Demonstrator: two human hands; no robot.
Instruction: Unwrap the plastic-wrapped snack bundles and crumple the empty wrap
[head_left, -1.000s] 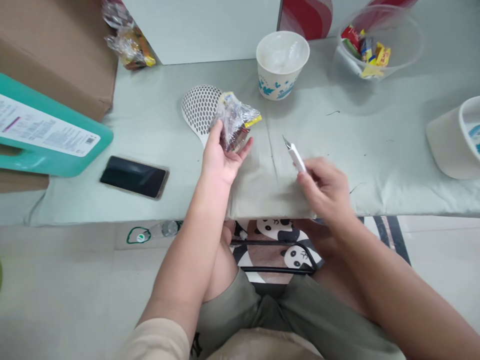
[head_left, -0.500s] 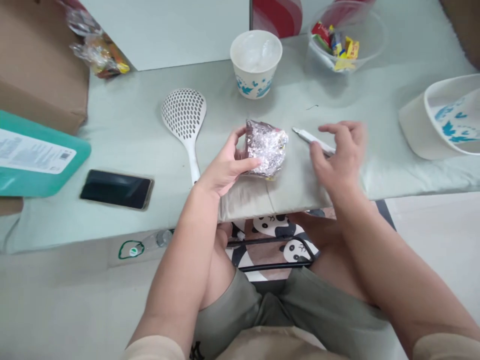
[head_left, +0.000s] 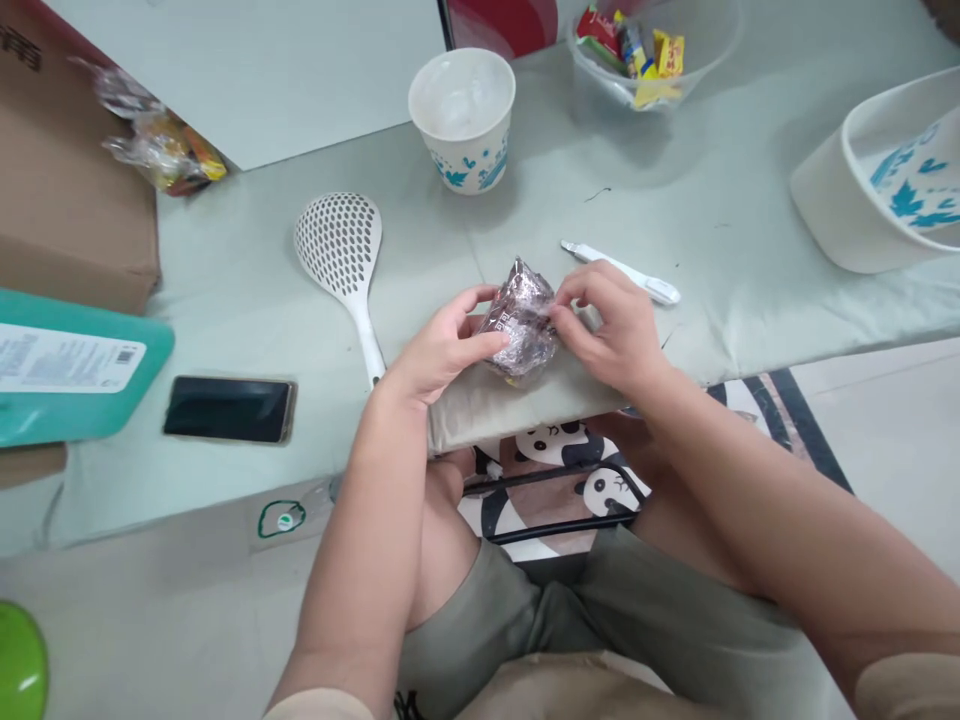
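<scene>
A crinkled bundle in shiny clear wrap (head_left: 519,330), dark with some white print, is held just above the table's front edge. My left hand (head_left: 448,345) grips it from the left, thumb on top and fingers behind. On the other side, my right hand (head_left: 609,325) pinches the wrap at the bundle's right edge between thumb and fingertips. A white utility knife (head_left: 626,270) lies on the cloth just beyond my right hand. What is inside the wrap I cannot make out.
On the cloth-covered table (head_left: 247,270) lie a white slotted skimmer (head_left: 341,245) and a phone (head_left: 229,409). Behind stand a paper cup (head_left: 465,125) and a clear bowl (head_left: 694,60) with snack packets. A white bin (head_left: 832,190) is right, a teal pouch (head_left: 146,350) left.
My right hand has left the utility knife on the table and moved left to pinch the wrap. The bundle has turned in my left hand. The camera view has shifted slightly.
</scene>
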